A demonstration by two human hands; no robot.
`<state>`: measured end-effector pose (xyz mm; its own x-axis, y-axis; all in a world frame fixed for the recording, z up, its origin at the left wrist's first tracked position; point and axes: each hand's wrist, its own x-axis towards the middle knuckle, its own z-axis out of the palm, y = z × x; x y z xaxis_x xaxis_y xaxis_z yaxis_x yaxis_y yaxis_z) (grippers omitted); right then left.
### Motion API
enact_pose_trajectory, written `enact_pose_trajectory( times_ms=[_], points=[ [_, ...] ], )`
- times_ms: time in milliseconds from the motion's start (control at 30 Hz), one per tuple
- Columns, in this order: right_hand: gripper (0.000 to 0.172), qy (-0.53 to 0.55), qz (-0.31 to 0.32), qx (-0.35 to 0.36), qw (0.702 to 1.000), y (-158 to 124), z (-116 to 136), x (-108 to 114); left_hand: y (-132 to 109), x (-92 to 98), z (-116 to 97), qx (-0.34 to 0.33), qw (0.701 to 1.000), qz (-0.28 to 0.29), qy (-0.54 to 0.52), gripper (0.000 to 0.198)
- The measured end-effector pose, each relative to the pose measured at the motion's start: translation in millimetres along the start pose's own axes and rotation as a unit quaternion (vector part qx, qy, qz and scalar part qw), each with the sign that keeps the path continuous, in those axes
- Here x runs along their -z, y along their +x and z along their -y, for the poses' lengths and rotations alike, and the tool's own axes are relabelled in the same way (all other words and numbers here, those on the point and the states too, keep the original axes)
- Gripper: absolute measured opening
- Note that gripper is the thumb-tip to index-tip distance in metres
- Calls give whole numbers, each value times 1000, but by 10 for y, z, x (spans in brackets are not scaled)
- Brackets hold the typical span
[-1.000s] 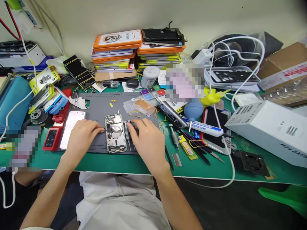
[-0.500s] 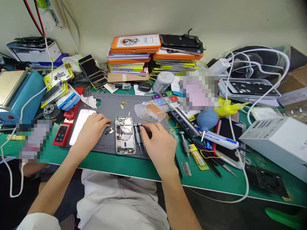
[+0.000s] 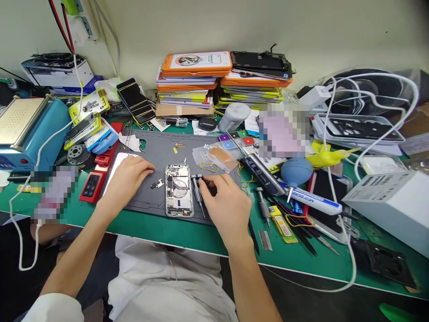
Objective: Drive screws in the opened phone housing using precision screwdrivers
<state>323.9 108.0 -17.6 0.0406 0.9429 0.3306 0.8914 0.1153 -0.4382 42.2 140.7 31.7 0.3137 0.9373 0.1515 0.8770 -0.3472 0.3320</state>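
Note:
An opened phone body [image 3: 179, 196] lies face-up on a grey work mat [image 3: 157, 150], its inner parts showing. My left hand [image 3: 129, 178] rests on the mat left of the phone, fingers stretched out and holding nothing. A small loose metal part [image 3: 157, 184] lies between its fingertips and the phone. My right hand [image 3: 225, 202] is right of the phone, its fingertips pinched on the top end of a small screwdriver [image 3: 200, 190]. That one lies beside a second screwdriver [image 3: 195, 188] along the phone's right edge.
A phone with a lit white screen [image 3: 115, 166] and a red device [image 3: 91, 187] lie under and left of my left wrist. Tools, a blue air blower [image 3: 292, 170] and an electric driver [image 3: 264, 172] crowd the right. Stacked orange cases [image 3: 194, 67] stand behind. White cables [image 3: 338, 188] trail over the table's edge.
My left hand has drawn back from the phone's left edge, and the small metal part now lies bare on the mat. My right hand stays at the screwdrivers. The view shifted left.

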Motion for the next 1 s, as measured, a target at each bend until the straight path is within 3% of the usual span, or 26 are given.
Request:
enact_pose_trajectory(
  times_ms=[133, 433, 633, 700, 867, 1000],
  points=[
    [33, 12, 4, -3, 1000, -2, 7, 5, 32, -43, 17, -18, 999, 22, 22, 33],
    [32, 7, -2, 12, 1000, -21, -17, -3, -16, -1, 37, -11, 1000, 8, 16, 36],
    [32, -16, -6, 21, 1000, -26, -6, -4, -248, -22, -238, 11, 992, -70, 101, 28],
    [30, -9, -3, 18, 1000, -17, -6, -10, -353, -102, -360, -16, 988, -57, 144, 26],
    [22, 89, 13, -31, 995, -4, -14, 7, -489, -278, -467, -12, 985, -41, 170, 21],
    [17, 196, -19, -65, 978, 5, 4, 86, -494, -210, -474, 6, 996, -34, 87, 14]
  ],
)
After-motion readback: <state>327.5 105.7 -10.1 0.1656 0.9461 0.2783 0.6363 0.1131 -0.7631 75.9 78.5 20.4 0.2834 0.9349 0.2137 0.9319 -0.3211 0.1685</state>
